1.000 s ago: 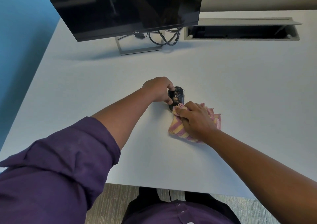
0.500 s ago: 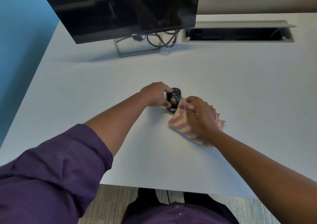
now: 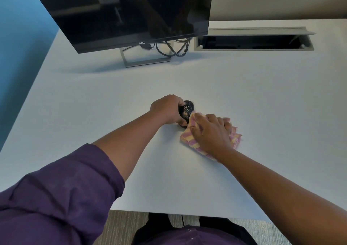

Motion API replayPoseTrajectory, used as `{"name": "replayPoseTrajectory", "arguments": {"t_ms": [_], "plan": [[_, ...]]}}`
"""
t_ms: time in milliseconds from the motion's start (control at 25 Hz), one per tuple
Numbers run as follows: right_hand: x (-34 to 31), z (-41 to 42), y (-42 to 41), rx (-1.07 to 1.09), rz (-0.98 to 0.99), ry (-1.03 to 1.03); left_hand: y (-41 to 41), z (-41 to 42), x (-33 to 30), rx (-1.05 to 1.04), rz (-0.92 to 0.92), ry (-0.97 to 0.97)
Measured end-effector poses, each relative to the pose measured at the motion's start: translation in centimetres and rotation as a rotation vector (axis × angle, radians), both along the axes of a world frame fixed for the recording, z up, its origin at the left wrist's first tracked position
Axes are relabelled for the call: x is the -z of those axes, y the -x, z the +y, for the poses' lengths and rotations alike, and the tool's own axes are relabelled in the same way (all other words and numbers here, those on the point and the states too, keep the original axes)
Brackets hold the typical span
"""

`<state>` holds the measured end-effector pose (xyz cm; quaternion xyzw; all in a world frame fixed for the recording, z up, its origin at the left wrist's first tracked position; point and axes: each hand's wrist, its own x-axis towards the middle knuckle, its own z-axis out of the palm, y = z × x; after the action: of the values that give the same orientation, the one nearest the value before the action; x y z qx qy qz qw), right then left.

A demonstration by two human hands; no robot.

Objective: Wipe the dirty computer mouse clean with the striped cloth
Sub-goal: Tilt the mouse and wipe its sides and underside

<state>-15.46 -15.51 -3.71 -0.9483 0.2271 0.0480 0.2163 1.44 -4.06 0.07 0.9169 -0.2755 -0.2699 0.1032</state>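
Note:
A black computer mouse (image 3: 186, 109) speckled with pale crumbs sits near the middle of the white desk (image 3: 262, 98). My left hand (image 3: 166, 108) grips the mouse's left side and holds it in place. The pink-and-yellow striped cloth (image 3: 191, 138) lies bunched under my right hand (image 3: 211, 132), which presses the cloth's front corner against the mouse's near right edge. The rear of the mouse is hidden by the cloth and my fingers.
A dark monitor (image 3: 131, 13) on a silver stand (image 3: 144, 60) stands at the back, with black cables (image 3: 174, 49) beside it. A cable hatch (image 3: 251, 41) is open at the back right. The desk's front edge (image 3: 169, 212) is close to my body.
My right hand has pushed the cloth forward onto the mouse's near end. The left hand keeps its grip on the mouse. The camera view has shifted slightly.

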Motion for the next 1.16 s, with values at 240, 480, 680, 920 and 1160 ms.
{"name": "replayPoseTrajectory", "arguments": {"t_ms": [240,480,680,920,1160], "plan": [[-0.8,-3.1,-2.7,0.116,-0.046,-0.235,-0.1,0.0,-0.2,-0.038,0.028,-0.020],[-0.6,-3.5,-4.4,0.118,-0.091,-0.222,-0.2,-0.5,-0.2,-0.037,0.010,-0.052],[-0.5,-2.5,-3.0,0.008,-0.062,-0.082,-0.2,-0.8,-0.4,-0.023,-0.003,-0.074],[-1.3,-2.9,-3.5,-0.096,0.050,0.007,-0.1,-0.8,-0.7,-0.020,0.007,-0.082],[-2.7,-4.8,-6.4,-0.007,-0.066,-0.096,-0.1,-0.7,-0.8,0.006,0.006,-0.079]]}}
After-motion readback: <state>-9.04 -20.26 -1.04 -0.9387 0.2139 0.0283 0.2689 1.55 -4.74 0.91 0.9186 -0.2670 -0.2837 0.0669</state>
